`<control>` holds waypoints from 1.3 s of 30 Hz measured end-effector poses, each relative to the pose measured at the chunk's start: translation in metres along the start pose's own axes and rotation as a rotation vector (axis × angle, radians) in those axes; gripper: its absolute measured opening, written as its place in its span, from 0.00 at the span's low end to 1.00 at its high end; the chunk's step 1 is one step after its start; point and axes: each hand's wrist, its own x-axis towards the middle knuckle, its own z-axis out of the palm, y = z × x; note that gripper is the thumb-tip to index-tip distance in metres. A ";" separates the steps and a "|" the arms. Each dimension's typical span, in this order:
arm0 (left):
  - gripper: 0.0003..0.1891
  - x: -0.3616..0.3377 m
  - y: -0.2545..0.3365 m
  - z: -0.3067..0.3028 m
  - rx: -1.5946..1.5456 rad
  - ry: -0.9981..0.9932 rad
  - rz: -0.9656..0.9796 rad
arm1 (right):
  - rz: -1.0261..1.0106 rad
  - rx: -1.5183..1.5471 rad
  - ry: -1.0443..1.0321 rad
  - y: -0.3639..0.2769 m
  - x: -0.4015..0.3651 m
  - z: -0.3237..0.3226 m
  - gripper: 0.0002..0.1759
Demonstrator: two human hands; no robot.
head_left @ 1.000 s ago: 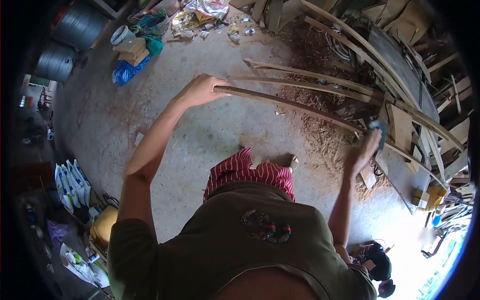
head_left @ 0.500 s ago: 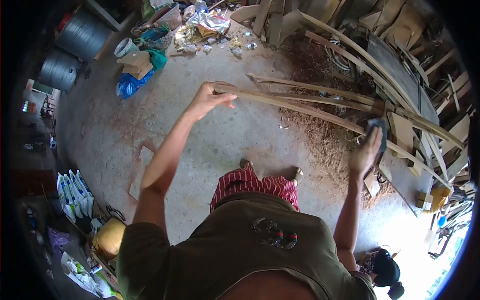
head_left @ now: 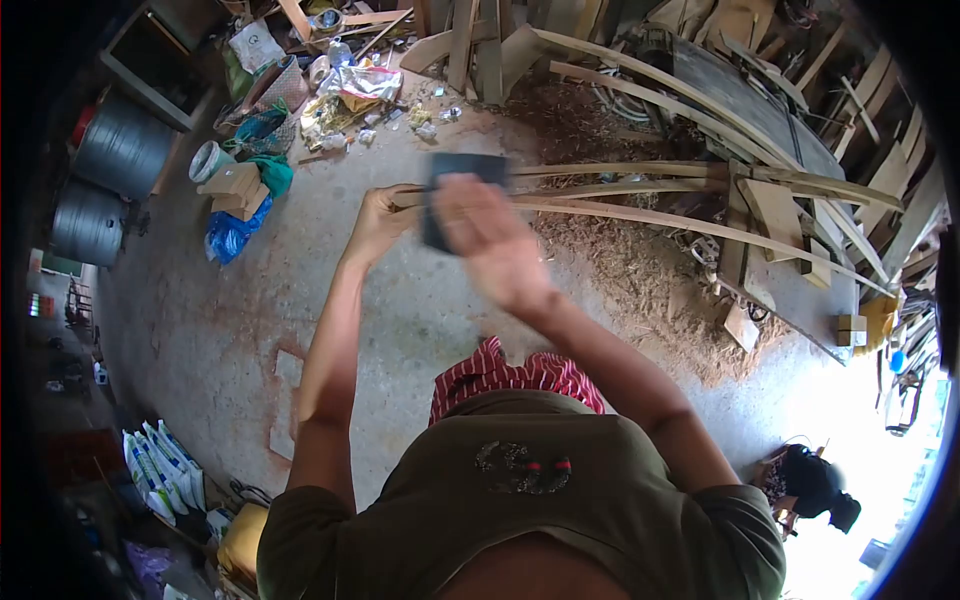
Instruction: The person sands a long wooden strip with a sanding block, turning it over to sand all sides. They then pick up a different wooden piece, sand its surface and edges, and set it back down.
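Note:
A long, thin wooden strip (head_left: 640, 212) runs from my left hand (head_left: 376, 228) across to the bench on the right. The fingers of my left hand are closed around its near end. My right hand (head_left: 497, 248), slightly blurred, lies over a dark sheet of sandpaper (head_left: 467, 164) and presses it on the strip near the left hand. The sheet hides part of the strip. Behind it, other wooden strips (head_left: 620, 187) stretch in nearly the same direction toward the bench.
A bench (head_left: 790, 312) with wood offcuts (head_left: 772, 215) stands at right. Wood shavings (head_left: 640, 275) cover the floor beneath. Cardboard boxes (head_left: 235, 188) and a blue bag (head_left: 238, 232) sit at left, near metal drums (head_left: 125, 150). Another person (head_left: 810, 485) is at lower right.
My right hand has slid left along the strip with the sandpaper, from near the bench to beside my left hand. My left hand still grips the end. The view has shifted somewhat.

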 end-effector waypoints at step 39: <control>0.21 0.005 -0.020 0.014 0.100 -0.121 -0.057 | 0.633 -0.355 0.171 0.190 -0.219 -0.045 0.38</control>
